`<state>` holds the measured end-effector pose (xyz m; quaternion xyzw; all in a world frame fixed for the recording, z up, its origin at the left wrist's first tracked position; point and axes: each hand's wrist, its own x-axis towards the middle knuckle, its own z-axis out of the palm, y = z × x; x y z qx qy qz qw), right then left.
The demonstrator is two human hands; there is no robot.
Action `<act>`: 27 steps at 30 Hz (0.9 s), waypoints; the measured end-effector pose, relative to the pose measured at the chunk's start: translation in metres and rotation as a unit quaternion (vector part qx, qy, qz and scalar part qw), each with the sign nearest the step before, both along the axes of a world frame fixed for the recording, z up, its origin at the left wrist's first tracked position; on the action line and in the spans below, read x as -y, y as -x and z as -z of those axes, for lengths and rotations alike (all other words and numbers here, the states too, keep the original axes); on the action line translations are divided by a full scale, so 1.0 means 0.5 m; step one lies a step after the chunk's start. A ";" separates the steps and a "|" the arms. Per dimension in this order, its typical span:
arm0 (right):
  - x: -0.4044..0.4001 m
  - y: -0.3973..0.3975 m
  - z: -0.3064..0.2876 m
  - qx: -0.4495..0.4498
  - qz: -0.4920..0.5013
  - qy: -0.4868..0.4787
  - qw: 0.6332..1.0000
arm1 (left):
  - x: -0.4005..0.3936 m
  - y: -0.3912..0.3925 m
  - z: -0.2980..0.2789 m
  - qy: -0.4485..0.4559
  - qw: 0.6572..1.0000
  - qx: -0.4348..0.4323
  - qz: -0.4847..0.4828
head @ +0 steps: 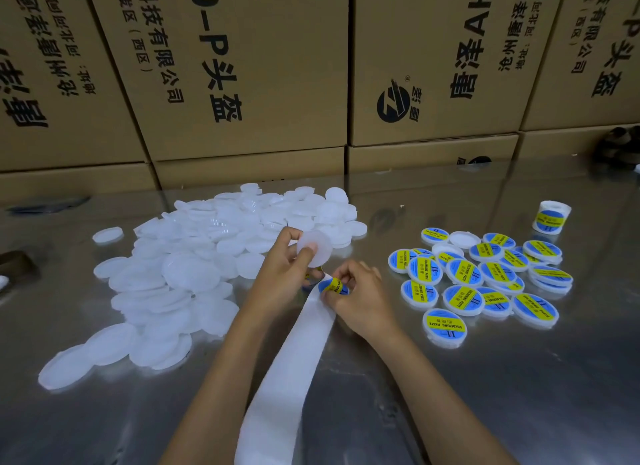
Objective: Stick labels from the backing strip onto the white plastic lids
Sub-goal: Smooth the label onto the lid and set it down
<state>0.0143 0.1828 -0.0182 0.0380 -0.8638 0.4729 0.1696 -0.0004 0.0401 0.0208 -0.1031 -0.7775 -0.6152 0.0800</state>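
Round blue-yellow label [334, 286], glossy strip [294, 354]

So there's a wall of brown cardboard boxes [242, 66] stacked along the back, black Chinese print all over them, one with a round black logo [393, 104]. Some of the print runs sideways or upside down. They sit right at the far edge of a shiny metal table [519, 378] that mirrors them a bit. A dark object [15, 264] pokes in at the left edge, and something dark and blurry [620, 142] sits far right.
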 end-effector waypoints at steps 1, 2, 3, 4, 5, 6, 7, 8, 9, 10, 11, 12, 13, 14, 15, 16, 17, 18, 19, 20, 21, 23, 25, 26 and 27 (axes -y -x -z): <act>0.000 -0.001 -0.001 -0.002 -0.001 -0.003 1.000 | -0.002 0.000 0.005 0.016 1.000 -0.003 0.009; -0.001 -0.002 -0.001 -0.004 -0.002 -0.006 1.000 | -0.004 0.000 0.009 0.036 0.999 -0.006 0.013; -0.001 -0.003 -0.002 -0.007 -0.003 -0.007 1.000 | -0.004 0.001 0.013 0.064 0.998 -0.008 0.010; -0.002 -0.004 -0.003 -0.011 -0.003 -0.006 1.000 | -0.003 0.001 0.015 0.088 0.996 -0.013 0.007; -0.003 -0.005 -0.004 -0.016 -0.003 -0.003 1.000 | -0.002 0.003 0.018 0.104 0.994 -0.015 0.002; -0.004 -0.008 -0.006 -0.020 -0.003 0.004 1.000 | -0.001 0.004 0.021 0.106 0.994 -0.014 -0.002; -0.004 -0.010 -0.008 -0.025 -0.004 0.012 1.000 | 0.001 0.005 0.022 0.110 0.994 -0.012 -0.007; -0.005 -0.012 -0.009 -0.030 -0.005 0.016 0.999 | 0.001 0.005 0.023 0.112 0.994 -0.012 -0.013; -0.006 -0.014 -0.011 -0.035 -0.007 0.016 0.999 | 0.001 0.004 0.023 0.113 0.993 -0.013 -0.018; -0.007 -0.015 -0.013 -0.039 -0.009 0.014 0.999 | 0.002 0.005 0.026 0.107 0.994 -0.017 -0.023; -0.008 -0.017 -0.015 -0.043 -0.008 0.014 0.999 | 0.003 0.005 0.026 0.102 0.994 -0.020 -0.028; -0.009 -0.018 -0.016 -0.045 -0.007 0.014 0.999 | 0.003 0.005 0.026 0.099 0.994 -0.019 -0.031; -0.010 -0.019 -0.017 -0.046 -0.004 0.015 0.999 | 0.002 0.005 0.026 0.096 0.995 -0.016 -0.033; -0.011 -0.019 -0.019 -0.047 -0.001 0.017 0.999 | 0.001 0.006 0.026 0.098 0.995 -0.013 -0.035; -0.012 -0.019 -0.021 -0.046 0.000 0.022 0.999 | 0.001 0.006 0.024 0.105 0.994 -0.010 -0.039; -0.014 -0.019 -0.023 -0.044 0.001 0.031 0.999 | 0.001 0.004 0.022 0.113 0.993 -0.006 -0.042; -0.016 -0.018 -0.025 -0.040 0.001 0.043 0.998 | 0.001 0.003 0.021 0.114 0.993 -0.004 -0.043; -0.018 -0.017 -0.027 -0.031 0.001 0.058 0.998 | 0.001 0.004 0.023 0.109 0.993 -0.004 -0.041; -0.020 -0.015 -0.030 -0.019 0.000 0.080 0.997 | 0.002 0.005 0.023 0.102 0.994 -0.005 -0.038; -0.022 -0.015 -0.033 -0.008 -0.003 0.108 0.994 | 0.002 0.005 0.022 0.100 0.994 -0.006 -0.036; -0.025 -0.016 -0.037 0.002 -0.006 0.142 0.990 | 0.002 0.004 0.020 0.101 0.994 -0.006 -0.035; -0.030 -0.019 -0.048 0.020 -0.013 0.217 0.976 | 0.001 0.004 0.018 0.110 0.993 -0.005 -0.032; -0.037 -0.026 -0.059 0.036 -0.024 0.294 0.955 | -0.001 0.001 0.013 0.116 0.993 0.001 -0.029; -0.040 -0.028 -0.064 0.044 -0.027 0.331 0.942 | -0.002 -0.003 0.009 0.113 0.993 0.002 -0.028; -0.044 -0.031 -0.070 0.052 -0.031 0.370 0.927 | -0.004 -0.008 0.005 0.101 0.995 0.004 -0.025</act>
